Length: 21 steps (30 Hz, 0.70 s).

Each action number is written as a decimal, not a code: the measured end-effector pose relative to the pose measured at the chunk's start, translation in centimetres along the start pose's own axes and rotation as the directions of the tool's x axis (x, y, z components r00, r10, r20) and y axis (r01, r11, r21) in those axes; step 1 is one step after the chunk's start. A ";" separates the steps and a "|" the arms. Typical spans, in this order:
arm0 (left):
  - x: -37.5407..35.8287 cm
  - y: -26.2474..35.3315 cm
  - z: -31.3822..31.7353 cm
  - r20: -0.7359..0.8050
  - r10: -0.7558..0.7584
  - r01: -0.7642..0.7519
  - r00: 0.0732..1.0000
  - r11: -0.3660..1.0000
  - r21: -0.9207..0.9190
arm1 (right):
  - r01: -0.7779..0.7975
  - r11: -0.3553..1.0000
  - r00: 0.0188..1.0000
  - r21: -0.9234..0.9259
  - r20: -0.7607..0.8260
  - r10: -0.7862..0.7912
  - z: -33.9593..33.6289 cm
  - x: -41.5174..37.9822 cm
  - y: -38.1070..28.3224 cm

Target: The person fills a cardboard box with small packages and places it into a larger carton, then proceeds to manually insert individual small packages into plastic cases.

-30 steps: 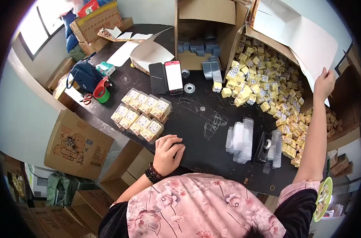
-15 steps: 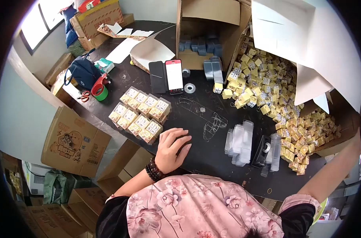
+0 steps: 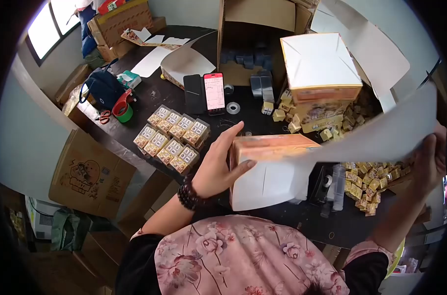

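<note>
A printed cardboard box (image 3: 268, 147) with white inner faces is tilted over the middle of the table. My left hand (image 3: 218, 164), a beaded bracelet at its wrist, clasps the box's left side, thumb on the near face. At the far right my right hand (image 3: 432, 157) pinches the outer end of a broad white cardboard flap (image 3: 376, 137), which stretches from the box and is blurred. To the left of my left hand stand clear packs of small printed boxes (image 3: 172, 137) in rows.
Another printed box (image 3: 327, 64) with a white top stands on the heap of small yellow boxes (image 3: 366, 182). A phone (image 3: 214, 93), a tape roll (image 3: 233, 108), clear plastic sleeves (image 3: 337, 189), a tape dispenser (image 3: 122, 108) and an open carton (image 3: 260, 14) are around the table.
The cardboard box has come in front of me, gripped by both hands. My left hand has risen from the table; my right has come into view. Another box now stands on the yellow heap.
</note>
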<state>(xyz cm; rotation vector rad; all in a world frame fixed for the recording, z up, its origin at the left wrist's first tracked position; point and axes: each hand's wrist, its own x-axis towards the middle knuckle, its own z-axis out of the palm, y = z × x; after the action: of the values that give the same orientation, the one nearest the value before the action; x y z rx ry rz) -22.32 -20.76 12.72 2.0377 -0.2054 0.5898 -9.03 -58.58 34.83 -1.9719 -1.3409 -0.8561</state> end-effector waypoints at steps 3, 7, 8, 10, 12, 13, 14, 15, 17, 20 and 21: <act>0.4 -5.1 2.3 0.110 -0.059 0.093 0.992 0.935 -0.342 | -0.154 0.974 0.985 0.168 0.098 0.139 5.7 2.6 -0.8; -1.3 -7.0 5.3 0.077 -0.099 0.125 0.992 0.835 -0.536 | -0.379 0.843 0.925 0.383 0.193 0.328 12.9 4.5 1.2; -1.8 -7.9 5.6 0.085 -0.150 0.173 0.985 0.842 -0.511 | -0.425 0.789 0.901 0.443 0.285 0.326 13.9 4.3 3.1; -3.1 -9.9 6.8 0.027 -0.260 0.224 0.965 0.768 -0.600 | -0.529 0.603 0.843 0.596 0.293 0.450 16.2 3.6 5.5; -3.6 -9.9 6.9 0.006 -0.452 0.287 0.892 0.555 -0.781 | -0.635 0.527 0.754 0.565 0.306 0.581 19.0 1.1 9.6; -3.9 -10.4 6.7 -0.016 -0.479 0.279 0.878 0.538 -0.795 | -0.700 0.642 0.714 0.314 0.333 0.616 19.6 -0.4 8.7; -4.3 -11.3 6.8 -0.035 -0.504 0.271 0.863 0.521 -0.809 | -0.739 0.640 0.657 0.209 0.436 0.615 21.0 -2.9 9.9; -4.6 -12.0 6.7 -0.041 -0.513 0.268 0.857 0.511 -0.817 | -0.726 0.662 0.645 0.188 0.519 0.560 21.8 -5.2 9.2; -4.8 -12.1 6.5 -0.051 -0.511 0.237 0.858 0.482 -0.843 | -0.549 0.835 0.611 0.029 0.696 0.377 23.1 -9.3 9.5; -5.0 -13.1 6.7 -0.031 -0.525 0.256 0.851 0.466 -0.847 | -0.589 0.807 0.485 -0.037 0.783 0.390 25.2 -12.5 8.7; -4.9 -13.1 6.7 -0.054 -0.551 0.264 0.833 0.482 -0.836 | -0.617 0.787 0.498 0.027 0.787 0.364 25.6 -13.0 8.8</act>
<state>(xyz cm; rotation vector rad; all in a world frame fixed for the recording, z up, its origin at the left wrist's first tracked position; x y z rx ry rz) -19.52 -20.13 -2.49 0.9923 0.2081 0.3870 0.09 -48.83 7.95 -2.3450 -1.0556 0.5264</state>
